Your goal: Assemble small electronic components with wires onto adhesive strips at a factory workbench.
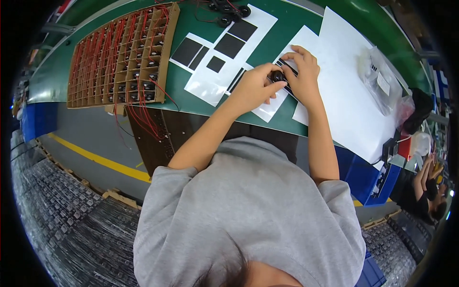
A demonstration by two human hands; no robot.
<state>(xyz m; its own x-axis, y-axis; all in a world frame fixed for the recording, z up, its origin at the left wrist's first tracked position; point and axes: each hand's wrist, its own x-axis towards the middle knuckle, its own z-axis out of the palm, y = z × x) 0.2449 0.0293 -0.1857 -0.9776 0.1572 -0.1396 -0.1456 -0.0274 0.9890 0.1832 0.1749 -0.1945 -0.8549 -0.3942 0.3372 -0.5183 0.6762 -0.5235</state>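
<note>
Over the sheets on the green table [193, 103], my left hand [253, 90] pinches a small round black part [277, 75] between thumb and forefinger; its exact kind does not show. My right hand [304, 76] is close against it from the right, fingers bent and thumb beside the part. What the right fingertips grip, if anything, is hidden. Beneath both hands lies a white sheet with black strips [235, 80]. Farther left are white sheets carrying black rectangular pieces [228, 46].
At the left stands a divided cardboard box [165, 52] of black parts with red wires, some hanging over the table edge. Wired black round parts [229, 12] lie at the back. A large white sheet [346, 91] and clear plastic bag [380, 81] are right. A person [423, 191] sits far right.
</note>
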